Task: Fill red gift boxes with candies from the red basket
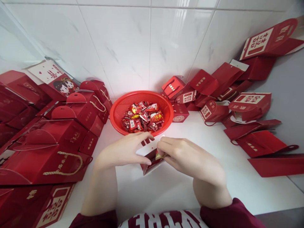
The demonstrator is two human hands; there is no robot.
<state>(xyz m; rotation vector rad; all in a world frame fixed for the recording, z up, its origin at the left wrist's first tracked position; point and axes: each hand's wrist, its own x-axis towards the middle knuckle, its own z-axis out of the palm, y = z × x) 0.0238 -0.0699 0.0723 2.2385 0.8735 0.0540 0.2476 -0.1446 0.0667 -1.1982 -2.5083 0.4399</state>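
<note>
A small red gift box (pixel 150 160) with a white inner flap stands on the white table just in front of me. My left hand (pixel 124 150) grips its left side and top flap, fingers closed around it. My right hand (pixel 187 156) pinches at the box's open top, where a yellowish wrapped candy shows between the fingers. Directly behind the box sits a red plastic basket (pixel 118 109) holding several red-wrapped candies (pixel 142 117).
Assembled red boxes with rope handles (pixel 61 142) are stacked on the left. Flat and half-folded red boxes (pixel 251 104) are heaped at the right and back against the white tiled wall. The white table (pixel 166 186) shows between them.
</note>
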